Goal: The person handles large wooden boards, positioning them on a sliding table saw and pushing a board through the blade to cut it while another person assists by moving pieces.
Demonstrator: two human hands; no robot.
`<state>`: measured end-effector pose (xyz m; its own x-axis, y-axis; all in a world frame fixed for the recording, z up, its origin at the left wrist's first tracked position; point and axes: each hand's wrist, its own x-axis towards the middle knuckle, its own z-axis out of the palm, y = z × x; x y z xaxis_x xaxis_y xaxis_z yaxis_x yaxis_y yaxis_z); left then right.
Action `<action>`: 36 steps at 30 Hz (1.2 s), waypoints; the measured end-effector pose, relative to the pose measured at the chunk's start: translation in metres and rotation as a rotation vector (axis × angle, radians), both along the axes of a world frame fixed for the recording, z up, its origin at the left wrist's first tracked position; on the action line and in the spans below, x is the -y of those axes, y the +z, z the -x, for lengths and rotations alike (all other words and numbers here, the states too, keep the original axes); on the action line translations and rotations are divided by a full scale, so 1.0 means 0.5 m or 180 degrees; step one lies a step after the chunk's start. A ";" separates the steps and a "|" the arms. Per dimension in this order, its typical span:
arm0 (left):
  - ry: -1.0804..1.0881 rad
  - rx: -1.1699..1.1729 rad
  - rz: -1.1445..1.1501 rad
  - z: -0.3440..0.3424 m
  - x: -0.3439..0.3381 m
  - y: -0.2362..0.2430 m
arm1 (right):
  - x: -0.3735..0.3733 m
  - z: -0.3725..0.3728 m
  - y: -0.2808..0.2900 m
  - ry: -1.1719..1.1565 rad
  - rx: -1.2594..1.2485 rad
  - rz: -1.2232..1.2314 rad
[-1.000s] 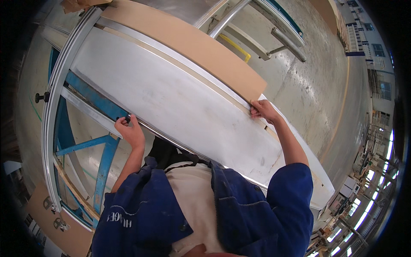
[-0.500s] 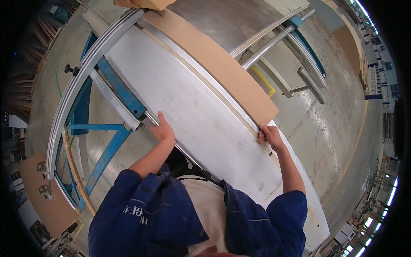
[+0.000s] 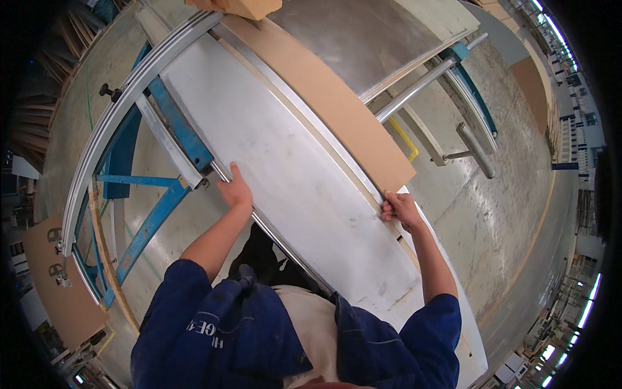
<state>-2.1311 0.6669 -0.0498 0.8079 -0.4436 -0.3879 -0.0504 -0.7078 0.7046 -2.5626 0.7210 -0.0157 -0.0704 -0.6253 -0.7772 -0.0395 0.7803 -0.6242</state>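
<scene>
A long flat brown board (image 3: 324, 84) lies along the right side of a pale metal machine table (image 3: 278, 155), running from far left toward me. My right hand (image 3: 402, 209) is closed at the board's near end, its fingers curled and the thumb and forefinger on the corner. Over on the left, my left hand (image 3: 236, 190) grips the near edge of the table by the bright metal rail (image 3: 275, 235). Its thumb rests on top; the other fingers are partly hidden.
A curved-looking aluminium fence (image 3: 129, 84) with a black knob (image 3: 109, 92) spans the far left, above a blue frame (image 3: 152, 220). Beyond the board stands a darker metal table (image 3: 350, 45). A round metal bar (image 3: 418, 89) sticks out at right. A brown panel (image 3: 61, 285) leans at lower left.
The whole view has shifted slightly. Both hands sit a little farther left in it, keeping the same grips on the board and the table edge.
</scene>
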 end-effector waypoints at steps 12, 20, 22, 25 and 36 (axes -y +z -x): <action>-0.0085 0.0135 0.0021 -0.003 -0.022 -0.051 | -0.027 0.026 -0.030 0.0036 0.0087 0.0076; -0.0188 0.0112 0.0229 0.010 -0.022 -0.021 | -0.001 0.024 -0.034 0.0259 0.0144 0.0109; -0.0111 0.0136 -0.0018 0.007 -0.023 -0.031 | -0.002 0.027 -0.037 0.0318 0.0109 0.0163; -0.0096 0.0107 0.0146 0.002 -0.012 -0.045 | 0.002 0.025 -0.042 0.0266 0.0001 0.0100; -0.0046 0.0316 0.0263 -0.012 0.003 -0.064 | 0.026 0.011 -0.046 0.0301 0.0009 0.0078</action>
<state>-2.1251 0.6654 -0.0818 0.8339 -0.4825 -0.2680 -0.1324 -0.6463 0.7515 -2.5682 0.7081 -0.0389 -0.0079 -0.6479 -0.7617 -0.1103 0.7576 -0.6433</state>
